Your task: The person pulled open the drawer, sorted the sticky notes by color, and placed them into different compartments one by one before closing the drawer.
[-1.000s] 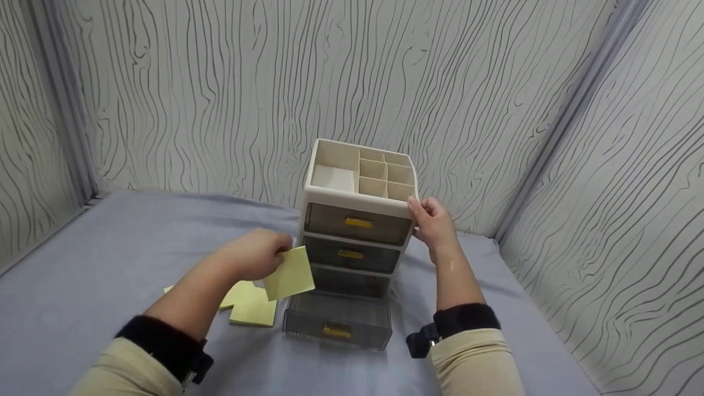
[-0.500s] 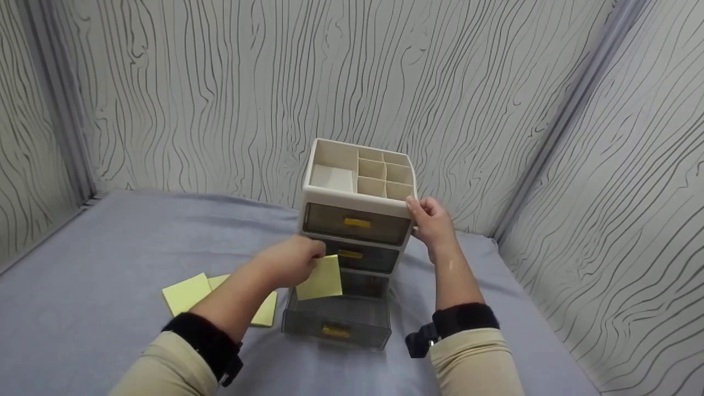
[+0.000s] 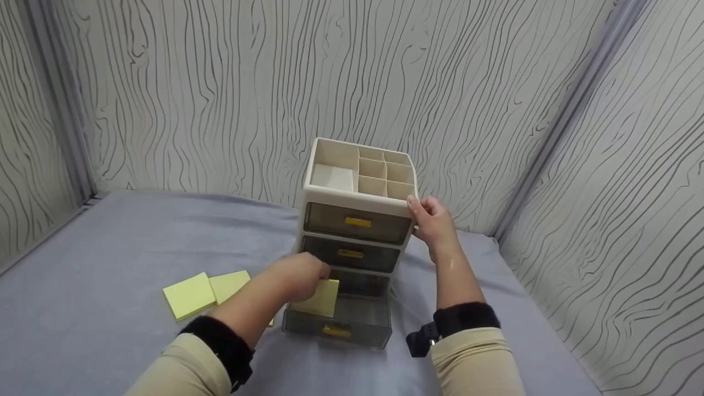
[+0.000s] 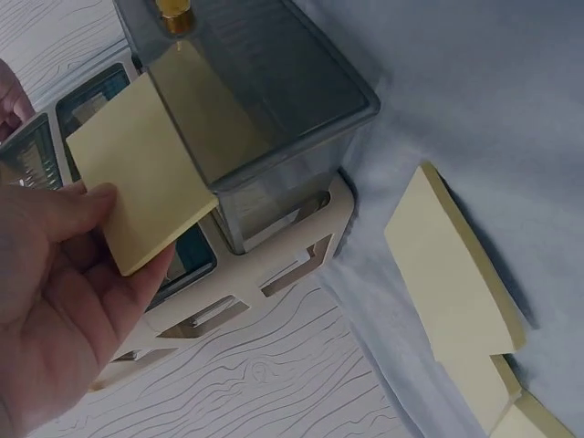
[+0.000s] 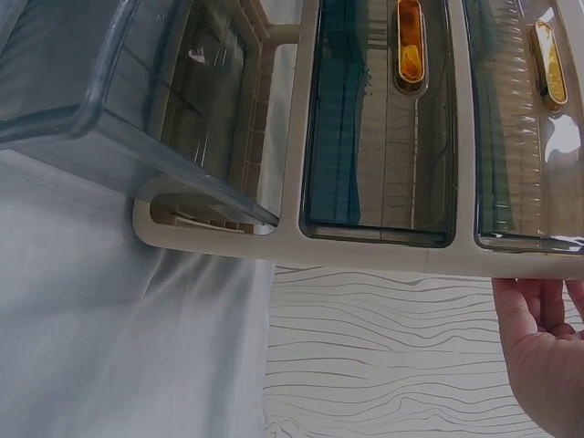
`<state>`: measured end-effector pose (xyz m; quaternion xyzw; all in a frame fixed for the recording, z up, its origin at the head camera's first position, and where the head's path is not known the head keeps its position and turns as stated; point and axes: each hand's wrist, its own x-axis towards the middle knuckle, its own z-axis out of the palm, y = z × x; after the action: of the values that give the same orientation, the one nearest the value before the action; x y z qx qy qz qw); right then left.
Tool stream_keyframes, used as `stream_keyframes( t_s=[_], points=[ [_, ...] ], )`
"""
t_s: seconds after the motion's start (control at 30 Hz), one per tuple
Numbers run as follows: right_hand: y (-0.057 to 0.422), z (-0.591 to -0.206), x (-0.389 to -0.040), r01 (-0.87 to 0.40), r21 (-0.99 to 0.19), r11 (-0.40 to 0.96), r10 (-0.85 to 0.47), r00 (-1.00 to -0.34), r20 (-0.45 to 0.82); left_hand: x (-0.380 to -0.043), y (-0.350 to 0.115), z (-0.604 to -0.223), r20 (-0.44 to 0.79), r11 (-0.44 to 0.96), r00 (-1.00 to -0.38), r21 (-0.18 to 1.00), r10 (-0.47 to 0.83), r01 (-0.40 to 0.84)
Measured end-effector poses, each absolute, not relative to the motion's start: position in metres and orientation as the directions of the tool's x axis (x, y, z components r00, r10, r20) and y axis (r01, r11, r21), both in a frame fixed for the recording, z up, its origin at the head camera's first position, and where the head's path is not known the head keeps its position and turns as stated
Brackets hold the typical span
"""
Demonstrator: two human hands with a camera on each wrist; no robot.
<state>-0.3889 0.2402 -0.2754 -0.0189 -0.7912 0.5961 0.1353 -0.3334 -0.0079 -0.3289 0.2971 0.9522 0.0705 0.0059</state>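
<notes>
My left hand [image 3: 300,278] pinches a yellow sticky note pad [image 4: 146,173] by its edge, thumb on one face and fingers behind. The pad hangs tilted over the pulled-out bottom drawer [image 3: 363,333], and its lower part overlaps that grey see-through drawer in the head view. The drawer belongs to a cream desktop drawer organizer [image 3: 357,196]. At its upper right front corner my right hand [image 3: 434,225] grips the side, thumb on the front edge; in the right wrist view the fingers [image 5: 550,306] meet the frame's side.
More yellow sticky note pads [image 3: 190,295] lie overlapping on the cloth-covered table [image 3: 110,253], left of the organizer and partly behind my left forearm. The drawers above, such as the top drawer [image 3: 330,223], are closed. A patterned wall [image 3: 220,93] stands behind.
My left hand has carried the sticky note pad rightward, then down to the open bottom drawer. The right hand stays at the organizer's corner.
</notes>
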Motion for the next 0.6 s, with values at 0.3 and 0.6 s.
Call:
stream_keyframes(
  t_s=[0.3, 0.6],
  points=[
    [0.24, -0.276, -0.388, -0.146, -0.949, 0.281, 0.194, -0.959, 0.205, -0.333, 0.0, -0.342, -0.022, 0.817, -0.817, 0.021, 0.576, 0.576],
    [0.24, -0.276, -0.387, -0.162, -0.948, 0.272, 0.19, -0.957, 0.218, -0.332, 0.008, -0.35, 0.029, 0.824, -0.829, -0.136, 0.559, 0.551]
  ],
)
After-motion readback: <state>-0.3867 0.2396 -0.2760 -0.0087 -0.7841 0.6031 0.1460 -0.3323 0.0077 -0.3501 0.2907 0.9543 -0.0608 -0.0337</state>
